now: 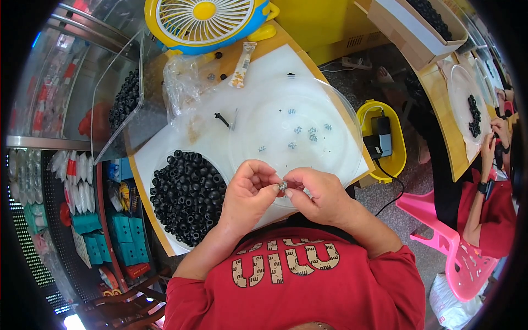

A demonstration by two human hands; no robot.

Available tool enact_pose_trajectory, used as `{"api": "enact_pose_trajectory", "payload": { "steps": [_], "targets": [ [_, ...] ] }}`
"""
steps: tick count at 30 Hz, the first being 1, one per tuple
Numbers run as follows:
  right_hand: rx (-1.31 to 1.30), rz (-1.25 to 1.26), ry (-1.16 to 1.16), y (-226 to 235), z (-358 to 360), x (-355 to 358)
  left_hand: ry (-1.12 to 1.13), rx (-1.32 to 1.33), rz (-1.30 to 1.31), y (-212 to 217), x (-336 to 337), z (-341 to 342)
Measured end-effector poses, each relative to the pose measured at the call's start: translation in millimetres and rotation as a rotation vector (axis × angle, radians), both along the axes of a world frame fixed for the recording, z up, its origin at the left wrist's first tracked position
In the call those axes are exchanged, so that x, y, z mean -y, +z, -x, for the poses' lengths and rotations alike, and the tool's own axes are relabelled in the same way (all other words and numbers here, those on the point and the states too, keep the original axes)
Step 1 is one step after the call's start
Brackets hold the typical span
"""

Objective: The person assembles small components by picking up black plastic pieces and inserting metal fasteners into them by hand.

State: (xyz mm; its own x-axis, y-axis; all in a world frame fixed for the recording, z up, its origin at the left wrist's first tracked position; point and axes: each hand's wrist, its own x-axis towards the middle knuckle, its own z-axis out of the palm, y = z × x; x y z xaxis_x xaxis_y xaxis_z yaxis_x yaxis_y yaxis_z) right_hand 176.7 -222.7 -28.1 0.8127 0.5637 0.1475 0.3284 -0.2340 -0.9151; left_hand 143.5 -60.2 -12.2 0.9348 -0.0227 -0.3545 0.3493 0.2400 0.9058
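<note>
Just in front of my chest, my left hand (250, 190) and my right hand (319, 193) meet with thumbs and forefingers pinched. Between their fingertips is a tiny silvery metal piece (282, 186); the fingers partly cover it, and its exact kind is too small to tell. Both hands are over the near edge of a clear round plastic tray (258, 107). Several little clusters of small silvery pieces (313, 135) lie spread on that tray. Left of my left hand is a big heap of black ring-like pieces (187, 198) with round holes.
A yellow and blue fan (204, 12), a crumpled clear bag (182, 91) and a slim wrapper (242, 65) lie toward the table's back. A clear bin (99, 124) with black pieces stands left. A yellow bucket (397, 159) is right; beyond, another person's hands (498, 132) work at a second table.
</note>
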Motion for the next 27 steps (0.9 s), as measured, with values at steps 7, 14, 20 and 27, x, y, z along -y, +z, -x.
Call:
{"api": "enact_pose_trajectory", "payload": {
  "steps": [7, 14, 20, 27],
  "targets": [
    [-0.081, -0.013, -0.049, 0, 0, 1, -0.082, -0.084, 0.079, 3, 1, -2],
    [-0.004, 0.059, -0.022, 1, -1, 2, -0.071, -0.082, 0.062, 6, 0, -1],
    [-0.194, -0.05, -0.028, 9, 0, 3, -0.106, -0.06, -0.001, 7, -3, 1],
    [-0.334, -0.093, -0.033, 6, -2, 3, -0.124, 0.053, -0.268, 5, 0, 6]
  ]
}}
